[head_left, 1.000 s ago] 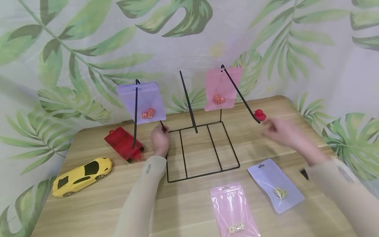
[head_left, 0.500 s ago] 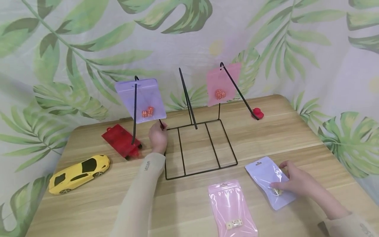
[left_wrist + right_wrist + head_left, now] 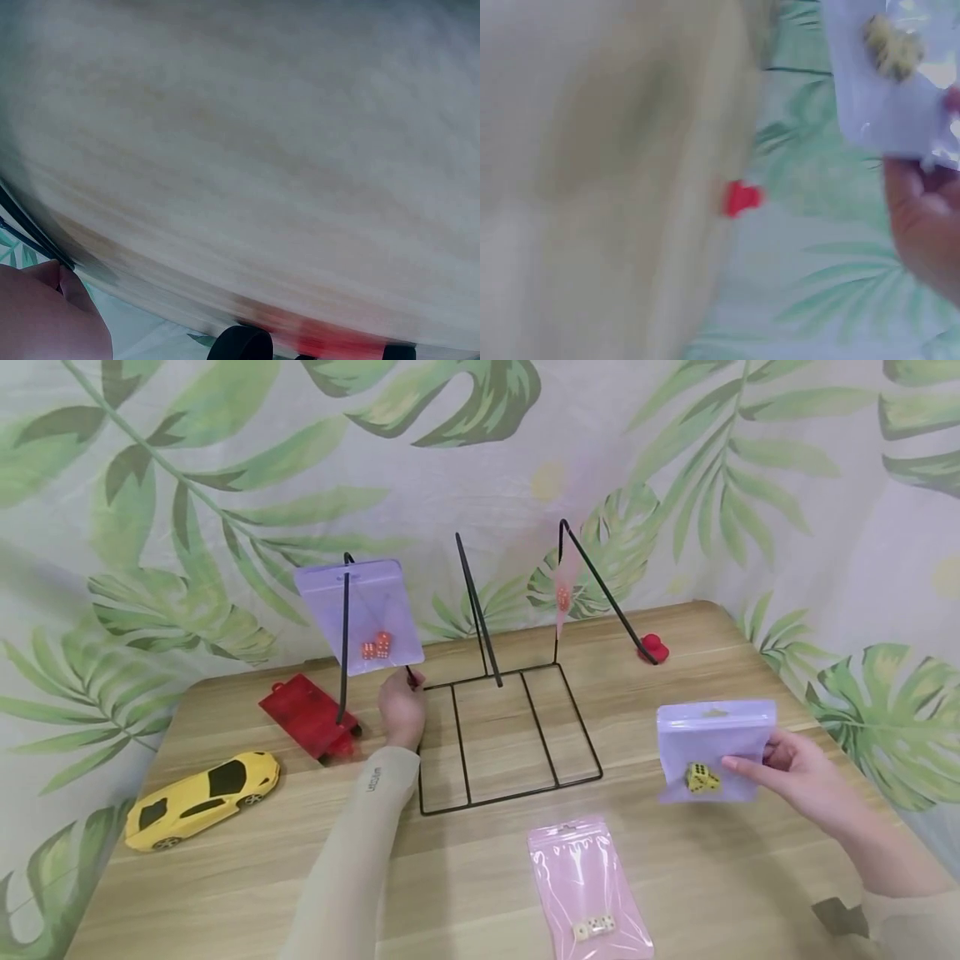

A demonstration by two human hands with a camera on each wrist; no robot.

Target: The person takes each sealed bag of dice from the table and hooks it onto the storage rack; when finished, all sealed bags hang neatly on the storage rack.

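**Right hand [image 3: 806, 781] holds up a purple zip bag [image 3: 723, 739] of yellow dice [image 3: 702, 777]; left hand [image 3: 402, 710] pinches a black wire rack [image 3: 490, 652]**

The right fingers are closed on the bag's outer edge, thumb in front, above the table to the right of the rack. Held like this, its top seal and hanging hole stay uncovered; the dice sit low, presumably from their weight. The left thumb and fingers pinch the rack's rear left post near its foot, probably to keep the light frame from shifting.

On the rack's left hook hangs a lilac bag [image 3: 360, 610] with orange dice; on its right hook, a pink bag [image 3: 565, 581], also with orange dice. In front of the rack a clear-fronted pink pouch [image 3: 581, 868] of white dice lies flat. Left of the rack are a red wheeled toy [image 3: 303, 714] and, farther out, a yellow toy sports car [image 3: 202, 802]. Right of it sits a small red hat-shaped piece [image 3: 654, 649].

The hanging pink bag is nearly edge-on, hiding its face. The pouch's lower end is cut off. The right fingers behind the bag are mostly hidden, and the right wrist view is blurred.
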